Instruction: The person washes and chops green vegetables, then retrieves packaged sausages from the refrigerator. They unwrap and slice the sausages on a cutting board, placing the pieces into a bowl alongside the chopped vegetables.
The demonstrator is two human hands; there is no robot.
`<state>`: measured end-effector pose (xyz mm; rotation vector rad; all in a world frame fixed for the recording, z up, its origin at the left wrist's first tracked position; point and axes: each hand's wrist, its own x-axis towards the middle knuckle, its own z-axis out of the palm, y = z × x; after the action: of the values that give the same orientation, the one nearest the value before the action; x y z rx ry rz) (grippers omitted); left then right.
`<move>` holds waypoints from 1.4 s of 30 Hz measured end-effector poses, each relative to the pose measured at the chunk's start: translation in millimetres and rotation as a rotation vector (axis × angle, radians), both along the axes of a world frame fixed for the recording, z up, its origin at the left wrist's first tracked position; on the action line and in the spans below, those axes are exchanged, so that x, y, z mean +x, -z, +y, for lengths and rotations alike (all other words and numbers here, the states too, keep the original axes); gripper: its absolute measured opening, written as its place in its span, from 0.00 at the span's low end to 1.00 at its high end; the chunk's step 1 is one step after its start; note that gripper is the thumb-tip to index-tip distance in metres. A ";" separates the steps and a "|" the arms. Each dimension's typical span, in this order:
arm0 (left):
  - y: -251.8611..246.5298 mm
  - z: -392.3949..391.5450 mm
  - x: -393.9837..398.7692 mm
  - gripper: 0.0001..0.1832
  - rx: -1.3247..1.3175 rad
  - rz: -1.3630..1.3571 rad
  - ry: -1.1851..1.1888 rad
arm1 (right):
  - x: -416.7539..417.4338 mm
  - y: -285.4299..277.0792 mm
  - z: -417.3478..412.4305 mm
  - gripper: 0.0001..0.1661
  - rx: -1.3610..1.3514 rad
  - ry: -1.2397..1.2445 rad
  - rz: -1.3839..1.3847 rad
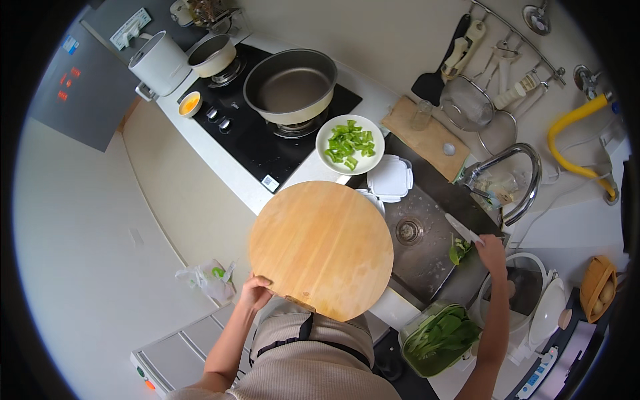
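My left hand (pixel 256 291) grips a round wooden cutting board (pixel 322 245) by its near left edge, in front of my waist. The board hides part of the counter and the sink's left end. Over the far right side of the sink, my right hand (pixel 492 254) is closed around the handle of a knife (pixel 462 228), its blade pointing up and left. Some green leaves (pixel 459 250) lie just below the blade. White lidded containers (pixel 390 176) sit at the left of the metal sink (pixel 415 267), partly behind the board. A plate (pixel 323 150) of chopped green pepper (pixel 350 142) stands beyond them.
A large pan (pixel 290 90) and a small pot (pixel 212 55) stand on the black cooktop (pixel 235 145). The chrome faucet (pixel 532 185) arches over the sink's right side. A tub of leafy greens (pixel 440 335) is near my right forearm. Utensils hang on a wall rail (pixel 520 40).
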<state>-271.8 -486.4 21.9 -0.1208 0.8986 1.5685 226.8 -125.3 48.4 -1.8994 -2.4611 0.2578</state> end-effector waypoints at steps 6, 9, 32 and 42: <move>78.5 -24.5 -31.8 0.36 -0.075 -0.007 0.144 | -110.8 -80.2 -90.1 0.21 0.008 -0.107 -0.121; 79.0 -8.9 -36.8 0.32 -0.055 -0.036 0.251 | -153.8 -78.5 -140.6 0.26 0.046 -0.173 0.025; 110.5 -256.4 -389.0 0.34 -0.238 0.789 1.093 | -551.4 -5.2 -271.2 0.20 0.154 -0.066 0.368; 82.3 -280.4 -706.8 0.23 -0.594 1.039 -0.090 | -1012.2 28.5 -254.6 0.12 -0.201 -0.679 0.530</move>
<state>-978.6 -766.8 -60.3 0.2706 2.1824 1.3576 -785.4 -379.9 19.9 -0.7892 -2.6270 0.9061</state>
